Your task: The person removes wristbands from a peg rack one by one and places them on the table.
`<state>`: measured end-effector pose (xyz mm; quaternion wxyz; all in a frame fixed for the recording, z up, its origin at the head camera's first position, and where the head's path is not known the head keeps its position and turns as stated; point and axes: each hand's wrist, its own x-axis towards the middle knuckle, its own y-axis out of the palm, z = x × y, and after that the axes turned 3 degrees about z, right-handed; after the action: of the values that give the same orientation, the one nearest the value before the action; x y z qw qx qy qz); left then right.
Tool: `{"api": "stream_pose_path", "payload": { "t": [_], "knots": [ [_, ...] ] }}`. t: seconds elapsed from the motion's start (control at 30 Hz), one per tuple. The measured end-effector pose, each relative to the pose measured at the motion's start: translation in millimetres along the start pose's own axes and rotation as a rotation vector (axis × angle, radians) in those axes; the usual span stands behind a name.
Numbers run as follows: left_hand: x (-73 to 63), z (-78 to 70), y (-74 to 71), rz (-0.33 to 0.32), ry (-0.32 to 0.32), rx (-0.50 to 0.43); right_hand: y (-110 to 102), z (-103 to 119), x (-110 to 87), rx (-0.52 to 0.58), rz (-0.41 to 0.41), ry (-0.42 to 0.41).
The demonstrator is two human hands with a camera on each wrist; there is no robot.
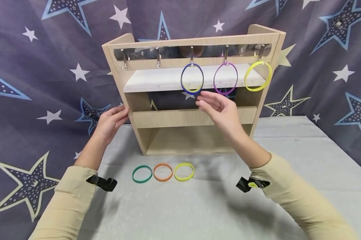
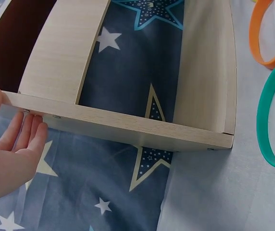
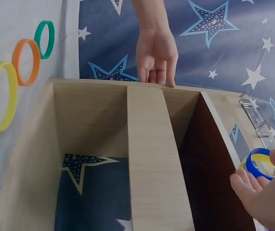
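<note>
A blue wristband [image 1: 203,80] hangs from the middle hook of a wooden shelf unit [image 1: 195,117], with a yellow band [image 3: 260,157] right behind it. My right hand [image 1: 221,108] is just below the blue band, fingers loosely bent and fingertips close to its lower rim. A purple band [image 1: 237,78] and another yellow band [image 1: 270,75] hang on the two hooks to the right. At the unit's left side panel [image 2: 128,122], my left hand [image 1: 112,120] rests its fairly straight fingers on the outer face, thumb by the front edge.
Green [image 1: 133,175], orange [image 1: 154,173] and yellow [image 1: 175,173] bands lie in a row on the grey cloth [image 1: 168,213] before the unit. Two left hooks [image 1: 157,58] on the metal strip are bare. A star-patterned curtain [image 1: 60,43] hangs behind.
</note>
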<state>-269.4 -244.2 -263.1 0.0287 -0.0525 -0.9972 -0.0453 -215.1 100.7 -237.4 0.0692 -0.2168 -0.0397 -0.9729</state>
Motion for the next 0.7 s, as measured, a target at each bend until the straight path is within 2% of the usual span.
{"api": "stream_pose_path", "payload": {
  "t": [0.23,0.43,0.7],
  "knots": [
    [-0.1,0.0,-0.8,0.001,0.005,-0.005,13.6,4.8,4.7,0.153,-0.084,-0.009],
    [-0.7,-0.8,-1.4,-0.011,0.008,0.004,22.1,8.3,6.7,0.280,-0.119,0.001],
    [-1.5,2.1,1.1,-0.012,0.026,0.007,26.9,10.8,11.8,0.312,-0.161,0.019]
  ]
}}
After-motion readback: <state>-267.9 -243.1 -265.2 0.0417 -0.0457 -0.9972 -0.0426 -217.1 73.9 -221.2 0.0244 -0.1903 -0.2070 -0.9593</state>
